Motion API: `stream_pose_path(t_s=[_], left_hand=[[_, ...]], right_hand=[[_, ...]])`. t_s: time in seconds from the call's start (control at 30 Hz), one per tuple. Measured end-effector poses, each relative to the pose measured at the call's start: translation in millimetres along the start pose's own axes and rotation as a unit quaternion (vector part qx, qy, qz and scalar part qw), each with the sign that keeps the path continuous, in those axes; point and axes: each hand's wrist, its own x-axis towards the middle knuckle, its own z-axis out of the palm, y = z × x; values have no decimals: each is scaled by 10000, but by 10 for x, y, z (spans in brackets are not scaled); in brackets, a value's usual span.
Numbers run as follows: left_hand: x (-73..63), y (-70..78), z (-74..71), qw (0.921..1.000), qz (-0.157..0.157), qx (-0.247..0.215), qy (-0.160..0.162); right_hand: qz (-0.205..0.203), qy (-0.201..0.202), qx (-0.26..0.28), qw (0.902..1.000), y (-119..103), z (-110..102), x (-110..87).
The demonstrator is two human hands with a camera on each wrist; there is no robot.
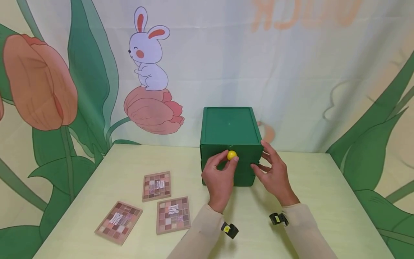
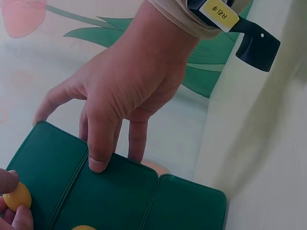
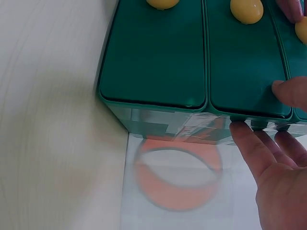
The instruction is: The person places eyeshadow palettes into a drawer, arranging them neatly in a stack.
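A green box of three stacked drawers (image 1: 229, 126) stands at the back of the table, its drawer fronts looking flush. My left hand (image 1: 220, 178) pinches the yellow round knob (image 1: 231, 155) of the top drawer between thumb and fingers. At the box's right front edge is my right hand (image 1: 275, 176), its thumb (image 2: 98, 163) on the middle drawer's front and its fingers along the side. The middle drawer's yellow knob (image 3: 247, 10) and the bottom drawer's knob (image 3: 163, 3) show in the right wrist view. Whatever lies inside the drawers is hidden.
On the table's left lie three flat palette-like squares with coloured tiles: an upper one (image 1: 156, 186), a lower right one (image 1: 174, 216) and a lower left one (image 1: 119, 223). A printed cloth (image 1: 207, 57) with a rabbit and tulips hangs close behind the box.
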Motion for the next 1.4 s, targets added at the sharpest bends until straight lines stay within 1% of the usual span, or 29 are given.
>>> stream_pose_path(t_s=[0.2,0.4,0.6,0.73,0.87,1.03,1.17,1.27,1.33,1.4], left_hand=[[8,0,7,9998,164,43,-40],[-3,-6,11,9998,185,36,-49],[17,-15,12,9994,289,159,-52],[27,-18,9,9995,237,183,-97],[23,-9,2,9997,141,179,-116],[18,5,-6,9997,65,202,-143],[24,15,-26,9995,78,226,-206],[30,21,-39,9994,64,224,-241],[35,25,-44,9994,46,202,-261],[39,26,-49,9995,24,179,-266]], right_hand=[[-18,63,-23,10000,-6,3,15],[42,28,-16,10000,-3,8,7],[19,46,-35,10000,15,14,15],[24,54,-55,10000,20,15,16],[168,13,-8,9999,11,3,3],[295,-114,71,9995,-46,-73,24],[401,-286,290,9984,-75,-139,56],[627,-483,571,9952,-98,-191,78],[874,-603,899,9903,-133,-235,117],[1199,-700,1196,9831,-174,-287,176]])
